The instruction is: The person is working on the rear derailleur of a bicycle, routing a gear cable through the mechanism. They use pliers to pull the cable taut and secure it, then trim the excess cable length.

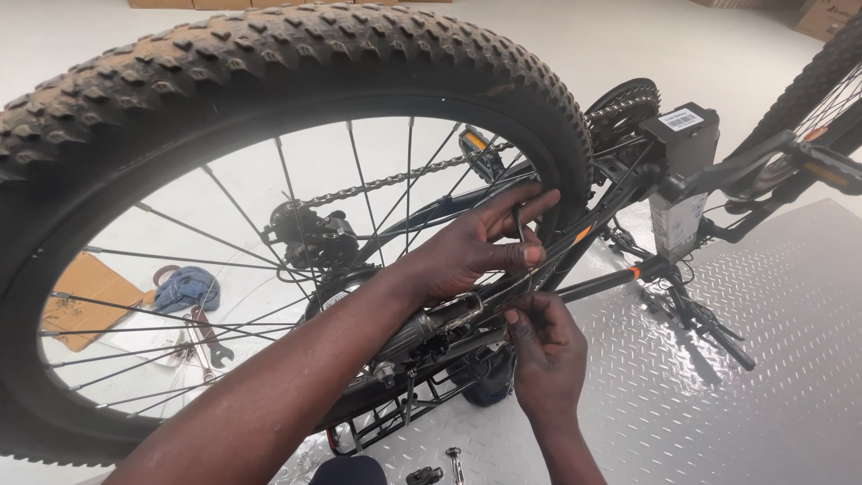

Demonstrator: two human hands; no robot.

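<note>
Wheel: fat knobby tyre [296,54] on a black spoked rim, filling the left and top of the view; all places below are told from it.
Left hand: left hand [476,247] reaches across in front of the spokes at the wheel's right edge, thumb and fingers pinched narrow on a small bent hex key [522,224] that stands upright.
Right hand: right hand [543,346] sits just below the left hand, right of the wheel's lower rim, fingers curled closed on a fitting at the black frame tube [588,286]; what it grips I cannot tell.
Chain: chain [395,180] runs behind the spokes, from the derailleur [314,235] near the hub up to the right.
Battery box: black box [682,162] with a white label, right of the wheel, mounted on the frame.
Floor plate: ridged metal plate [790,359] under the bike, right of the wheel.
Seen through spokes: spanner [211,337], blue rag [184,287] and cardboard piece [85,296] lying on the floor.
</note>
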